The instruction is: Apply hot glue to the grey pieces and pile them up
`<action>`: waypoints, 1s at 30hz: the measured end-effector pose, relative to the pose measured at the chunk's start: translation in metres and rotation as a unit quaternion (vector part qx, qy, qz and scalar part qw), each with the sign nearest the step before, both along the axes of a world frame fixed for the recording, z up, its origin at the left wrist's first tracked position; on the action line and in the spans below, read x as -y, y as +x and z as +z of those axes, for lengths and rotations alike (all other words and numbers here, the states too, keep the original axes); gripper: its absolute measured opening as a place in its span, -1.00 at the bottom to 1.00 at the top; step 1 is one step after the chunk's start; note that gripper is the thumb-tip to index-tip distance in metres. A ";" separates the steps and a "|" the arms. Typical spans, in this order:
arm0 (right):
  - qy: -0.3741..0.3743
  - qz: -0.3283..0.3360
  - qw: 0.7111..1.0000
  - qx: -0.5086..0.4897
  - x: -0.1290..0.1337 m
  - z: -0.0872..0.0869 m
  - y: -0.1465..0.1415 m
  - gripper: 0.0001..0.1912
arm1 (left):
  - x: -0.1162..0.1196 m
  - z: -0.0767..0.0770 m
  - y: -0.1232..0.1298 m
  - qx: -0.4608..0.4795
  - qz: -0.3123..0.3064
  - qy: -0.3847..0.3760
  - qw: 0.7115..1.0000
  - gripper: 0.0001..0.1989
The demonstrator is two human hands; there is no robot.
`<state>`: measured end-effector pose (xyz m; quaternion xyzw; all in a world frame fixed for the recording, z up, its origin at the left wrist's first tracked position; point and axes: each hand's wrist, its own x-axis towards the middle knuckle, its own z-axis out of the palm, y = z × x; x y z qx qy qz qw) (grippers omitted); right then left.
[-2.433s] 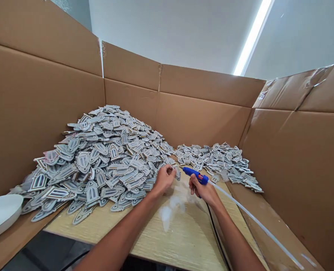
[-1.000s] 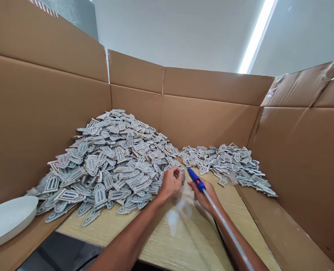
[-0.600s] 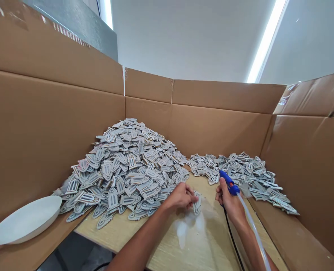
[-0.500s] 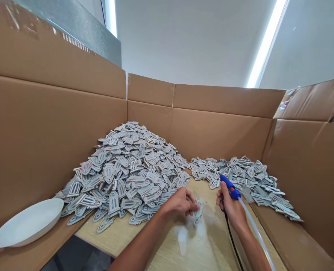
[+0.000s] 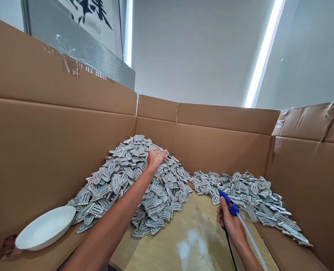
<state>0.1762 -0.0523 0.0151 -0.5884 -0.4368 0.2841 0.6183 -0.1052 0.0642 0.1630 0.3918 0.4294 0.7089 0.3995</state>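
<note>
A large heap of grey-white arch-shaped pieces [image 5: 155,195] rises at the centre-left. Over its upper right slope is my left hand [image 5: 157,157], arm stretched out, fingers apart, with no piece visible in it. My right hand [image 5: 229,222] is wrapped round a blue tool [image 5: 228,203] with a clear hose and a black cable; its tip points up and left toward a second, lower heap [image 5: 248,192] of similar pieces on the right. Pale whitish patches [image 5: 191,244] mark the wooden board [image 5: 161,250] between my arms.
Tall cardboard walls [image 5: 220,145] enclose the work area on the left, back and right. A white oval dish [image 5: 45,228] rests at the lower left on cardboard. A clear plastic scrap [image 5: 251,213] lies by the right heap's near edge.
My left hand has moved from the board up and left to the big heap; the piece it held is no longer in it. The head view has tilted up. My right hand still holds the tool.
</note>
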 end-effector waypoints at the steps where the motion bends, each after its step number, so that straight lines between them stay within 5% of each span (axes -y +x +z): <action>1: 0.000 -0.003 1.000 0.003 -0.001 -0.002 0.000 -0.29 | 0.003 -0.011 0.009 -0.027 -0.003 0.001 1.000 -0.58; 4: 0.003 -0.009 1.000 0.007 -0.004 -0.007 0.001 -0.28 | 0.018 -0.054 0.039 -0.156 -0.047 -0.014 0.987 -0.80; 7: -0.005 -0.018 1.000 0.016 -0.007 -0.010 0.003 -0.28 | 0.031 -0.091 0.066 -0.311 -0.143 0.046 0.938 -0.99; 13: -0.042 -0.117 0.979 0.160 -0.010 -0.018 0.021 -0.38 | 0.047 -0.132 0.095 -0.463 -0.227 0.140 0.845 -0.88; 18: -0.108 -0.165 0.884 0.424 -0.014 -0.032 0.050 -0.72 | 0.061 -0.154 0.096 -0.553 -0.227 0.126 0.791 -0.86; 22: -0.135 -0.191 0.815 0.530 -0.019 -0.040 0.072 -0.81 | 0.069 -0.161 0.089 -0.578 -0.275 0.117 0.759 -0.70; 25: -0.115 -0.153 0.808 0.557 -0.022 -0.043 0.086 -0.79 | 0.072 -0.162 0.088 -0.586 -0.312 0.106 0.740 -0.61; 30: -0.116 -0.117 0.809 0.564 -0.025 -0.045 0.097 -0.73 | 0.070 -0.163 0.089 -0.588 -0.345 0.097 0.725 -0.93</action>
